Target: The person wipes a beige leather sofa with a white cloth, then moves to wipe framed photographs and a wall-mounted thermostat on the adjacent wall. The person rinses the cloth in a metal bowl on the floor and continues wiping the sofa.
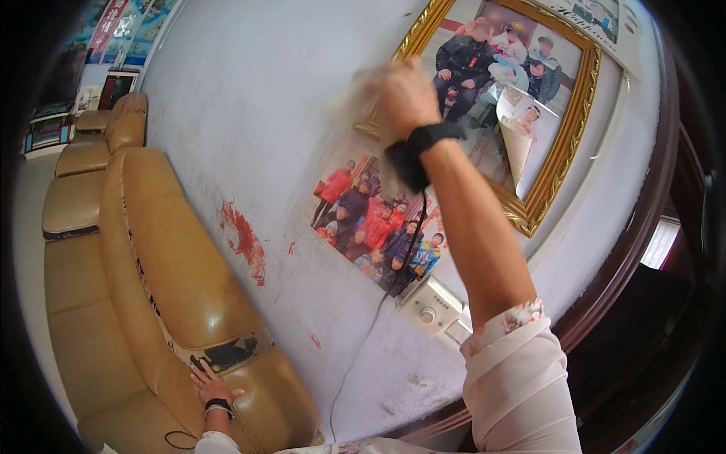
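Observation:
My right hand (405, 99) is raised at the left edge of a gilded picture frame (558, 187) on the wall. It is blurred, with a pale blurred shape beside its fingers, so what it holds cannot be told. A black band circles that wrist, and a thin dark cord hangs from it. Below is an unframed group photograph (374, 221) on the wall. A loose, curled photo (519, 133) lies over the framed picture. My left hand (212, 389) rests with fingers spread on the worn tan leather sofa (272, 391), a dark band at its wrist.
A dial switch plate (431, 309) is fixed below the group photograph. Red marks (244, 241) stain the wall above the sofa back. At right stands a dark wooden door frame (618, 289). More sofa seats and a cabinet (118, 91) are at far left.

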### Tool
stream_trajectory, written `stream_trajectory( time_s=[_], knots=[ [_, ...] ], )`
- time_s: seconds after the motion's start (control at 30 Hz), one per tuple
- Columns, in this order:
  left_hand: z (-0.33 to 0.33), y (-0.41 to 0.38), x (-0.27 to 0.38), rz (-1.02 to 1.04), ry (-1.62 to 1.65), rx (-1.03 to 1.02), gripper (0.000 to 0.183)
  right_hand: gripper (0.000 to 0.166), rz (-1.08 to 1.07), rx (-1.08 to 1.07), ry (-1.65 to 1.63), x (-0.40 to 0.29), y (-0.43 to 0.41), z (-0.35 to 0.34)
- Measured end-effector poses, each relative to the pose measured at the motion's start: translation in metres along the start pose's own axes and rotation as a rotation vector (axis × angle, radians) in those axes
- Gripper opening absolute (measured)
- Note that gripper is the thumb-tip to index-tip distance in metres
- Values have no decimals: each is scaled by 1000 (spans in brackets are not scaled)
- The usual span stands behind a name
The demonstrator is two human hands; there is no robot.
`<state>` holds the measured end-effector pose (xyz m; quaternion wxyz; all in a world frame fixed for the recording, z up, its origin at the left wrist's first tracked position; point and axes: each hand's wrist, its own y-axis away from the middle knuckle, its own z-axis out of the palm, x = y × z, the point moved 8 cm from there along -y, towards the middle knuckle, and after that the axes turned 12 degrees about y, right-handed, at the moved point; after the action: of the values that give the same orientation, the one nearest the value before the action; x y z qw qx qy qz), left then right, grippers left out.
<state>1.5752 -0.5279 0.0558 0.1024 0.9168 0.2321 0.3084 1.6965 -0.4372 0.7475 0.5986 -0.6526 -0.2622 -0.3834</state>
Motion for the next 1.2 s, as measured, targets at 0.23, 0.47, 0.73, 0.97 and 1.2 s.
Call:
stream_trajectory(
  time_s=[0.23,0.47,0.73,0.97,1.2],
  knots=[
    [3,-1,9,49,-19,2,139,24,357,-130,371,106,7,32],
    [2,-4,-1,-2,40,-6,140,19,103,-426,121,-17,66,25],
    [-17,13,10,-50,70,-34,136,13,100,30,57,22,78,-60],
    [-8,10,12,-18,119,-18,135,16,151,-421,237,30,124,-22],
    [-14,9,6,-21,71,-12,135,11,30,-340,-129,-9,115,-49]
  ],
)
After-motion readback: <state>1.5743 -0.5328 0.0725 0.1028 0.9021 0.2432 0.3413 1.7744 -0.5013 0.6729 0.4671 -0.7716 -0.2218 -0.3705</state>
